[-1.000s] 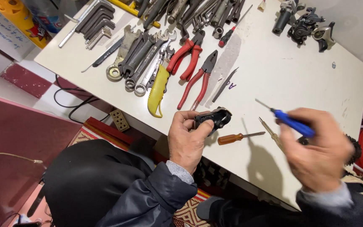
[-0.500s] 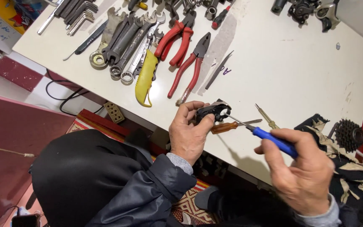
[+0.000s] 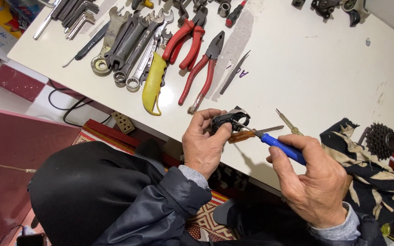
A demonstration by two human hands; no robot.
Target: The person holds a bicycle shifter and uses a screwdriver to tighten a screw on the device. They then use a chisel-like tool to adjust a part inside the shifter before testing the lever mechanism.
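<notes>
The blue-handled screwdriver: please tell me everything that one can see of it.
The blue-handled screwdriver has a smooth blue handle, plastic by its look, and a thin grey metal shaft. The right hand grips the handle, covering its rear end. The tool lies nearly level over the white table edge, shaft pointing left. Its tip meets the small black metal part held in the left hand. An orange-handled screwdriver lies just behind it.

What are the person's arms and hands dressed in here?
Both hands are bare: no gloves, no rings or watch in view. The left hand comes out of a dark, slightly shiny jacket sleeve with a grey knit cuff showing at the wrist. The right hand has the same grey cuff under a dark sleeve.
</notes>
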